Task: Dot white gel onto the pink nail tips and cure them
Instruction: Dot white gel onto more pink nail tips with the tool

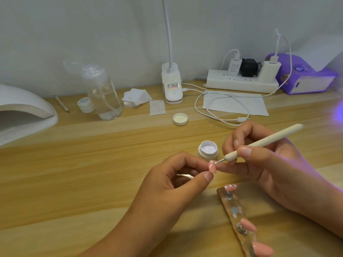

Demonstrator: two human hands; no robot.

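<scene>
My left hand (172, 180) pinches a pink nail tip (212, 167) on its small stand, held above the table. My right hand (267, 162) grips a cream dotting pen (263, 142), whose metal point touches the tip's upper edge beside small white dots. Just behind stands the open jar of white gel (207, 150). A clear holder strip (239, 221) lies at the lower right; it carries one pink tip with white dots (230, 187) and two plain pink tips (248, 225), with one empty metal peg between.
The white curing lamp (22, 112) sits at the far left. The jar lid (180, 119), a clear pump bottle (104, 95), a small closed jar (85, 105), cotton pads (136, 97), a clip lamp base (171, 84), cables and a power strip (241, 81) line the back.
</scene>
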